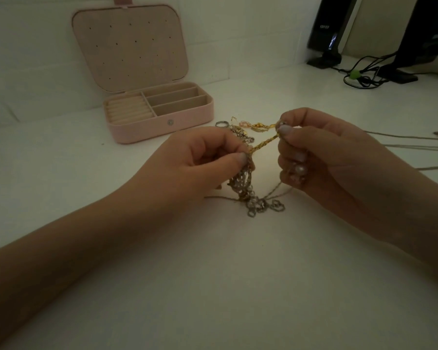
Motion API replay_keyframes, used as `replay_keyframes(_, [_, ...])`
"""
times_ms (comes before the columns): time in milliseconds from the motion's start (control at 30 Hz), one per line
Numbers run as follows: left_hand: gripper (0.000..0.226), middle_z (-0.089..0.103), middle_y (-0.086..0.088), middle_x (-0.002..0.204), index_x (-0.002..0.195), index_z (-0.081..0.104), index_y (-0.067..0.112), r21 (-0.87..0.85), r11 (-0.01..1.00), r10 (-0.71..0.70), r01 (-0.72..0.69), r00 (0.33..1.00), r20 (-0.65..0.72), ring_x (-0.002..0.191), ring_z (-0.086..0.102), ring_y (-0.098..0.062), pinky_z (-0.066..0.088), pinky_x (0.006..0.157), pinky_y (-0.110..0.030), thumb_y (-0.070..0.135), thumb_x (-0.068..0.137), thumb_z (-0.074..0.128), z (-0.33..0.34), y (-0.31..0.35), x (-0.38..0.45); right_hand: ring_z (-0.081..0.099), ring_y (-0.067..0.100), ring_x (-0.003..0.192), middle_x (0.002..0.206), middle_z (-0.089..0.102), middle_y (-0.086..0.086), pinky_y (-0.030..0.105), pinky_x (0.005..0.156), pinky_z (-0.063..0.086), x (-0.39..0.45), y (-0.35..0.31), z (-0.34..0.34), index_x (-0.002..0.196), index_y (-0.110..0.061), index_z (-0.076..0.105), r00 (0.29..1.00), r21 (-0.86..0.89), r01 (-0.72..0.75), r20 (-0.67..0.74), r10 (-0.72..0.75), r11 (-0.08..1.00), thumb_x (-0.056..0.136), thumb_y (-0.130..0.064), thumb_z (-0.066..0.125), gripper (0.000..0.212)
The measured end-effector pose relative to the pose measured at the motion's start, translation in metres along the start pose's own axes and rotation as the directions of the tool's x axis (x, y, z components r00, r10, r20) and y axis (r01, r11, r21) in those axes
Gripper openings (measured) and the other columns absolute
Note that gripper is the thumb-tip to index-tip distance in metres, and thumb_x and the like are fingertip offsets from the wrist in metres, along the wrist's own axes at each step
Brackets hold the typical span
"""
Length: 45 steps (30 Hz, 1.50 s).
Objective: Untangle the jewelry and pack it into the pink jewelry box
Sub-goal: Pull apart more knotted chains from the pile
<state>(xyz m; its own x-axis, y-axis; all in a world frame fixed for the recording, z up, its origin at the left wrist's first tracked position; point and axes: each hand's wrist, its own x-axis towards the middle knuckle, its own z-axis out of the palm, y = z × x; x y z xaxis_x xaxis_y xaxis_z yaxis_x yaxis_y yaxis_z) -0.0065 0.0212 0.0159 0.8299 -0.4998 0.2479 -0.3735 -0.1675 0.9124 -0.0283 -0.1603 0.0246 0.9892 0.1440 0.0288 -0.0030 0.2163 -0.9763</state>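
Note:
A tangle of chains and pearl strands (253,195) hangs between my hands over the white table. My left hand (200,162) pinches the tangle at its top. My right hand (321,155) pinches the other end of a gold chain (263,142) stretched between the two hands, with pearls tucked under its curled fingers. The pink jewelry box (162,122) stands open at the back left, its ring rolls and long compartments bare. More small pieces, a silver ring (221,124) and gold clasps (258,126), lie just behind my hands.
Thin chains (402,137) trail over the table to the right of my right hand. At the back right stand two black speakers (331,29) with a bundle of black cables (364,74). A white wall rises behind the box.

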Motion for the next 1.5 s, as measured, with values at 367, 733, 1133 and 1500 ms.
replay_keyframes(367, [0.010, 0.075, 0.000, 0.081, 0.076, 0.064, 0.028, -0.162, 0.985, 0.056, -0.054, 0.998, 0.007, 0.081, 0.070, -0.012, 0.052, 0.075, -0.022, 0.019, 0.079, 0.066, -0.0043, -0.0022, 0.0007, 0.027, 0.007, 0.040, 0.043, 0.032, -0.008, 0.016, 0.040, 0.028, -0.0055, -0.0046, -0.0028, 0.062, -0.016, 0.062, 0.998, -0.299, 0.054, 0.039, -0.044, 0.953, 0.072, 0.001, 0.050, 0.023])
replay_keyframes(733, [0.004, 0.062, 0.002, 0.054, 0.077, 0.056, 0.015, -0.209, 0.977, 0.023, -0.039, 0.997, -0.077, 0.049, 0.056, -0.007, 0.044, 0.048, -0.014, 0.011, 0.079, 0.057, -0.0009, 0.0021, -0.0002, 0.017, 0.008, 0.037, 0.040, 0.024, -0.007, 0.018, 0.037, 0.016, -0.0064, -0.0075, -0.0027, 0.066, -0.010, 0.066, 1.000, -0.316, 0.027, 0.008, -0.026, 0.949, 0.086, -0.001, 0.045, 0.031])
replay_keyframes(1133, [0.023, 0.043, 0.012, 0.048, 0.069, 0.052, 0.026, -0.101, 0.993, 0.043, -0.055, 0.991, -0.125, 0.043, 0.033, -0.007, 0.033, 0.045, -0.018, 0.018, 0.074, 0.072, -0.0047, -0.0013, -0.0010, 0.020, 0.008, 0.037, 0.042, 0.024, -0.006, 0.018, 0.038, 0.020, -0.0086, -0.0054, -0.0011, 0.075, -0.007, 0.067, 0.997, -0.336, 0.061, 0.072, -0.039, 0.940, 0.077, -0.019, 0.064, 0.013])
replay_keyframes(1500, [0.015, 0.031, 0.009, 0.045, 0.068, 0.061, 0.024, -0.233, 0.971, -0.065, 0.046, 0.995, -0.075, 0.039, 0.024, -0.008, 0.027, 0.040, -0.016, 0.022, 0.083, 0.060, -0.0030, 0.0039, -0.0019, 0.021, 0.007, 0.037, 0.042, 0.027, -0.008, 0.017, 0.038, 0.023, -0.0088, -0.0050, -0.0019, 0.074, -0.014, 0.061, 0.995, -0.299, 0.090, 0.079, -0.069, 0.950, 0.069, -0.028, 0.067, 0.016])
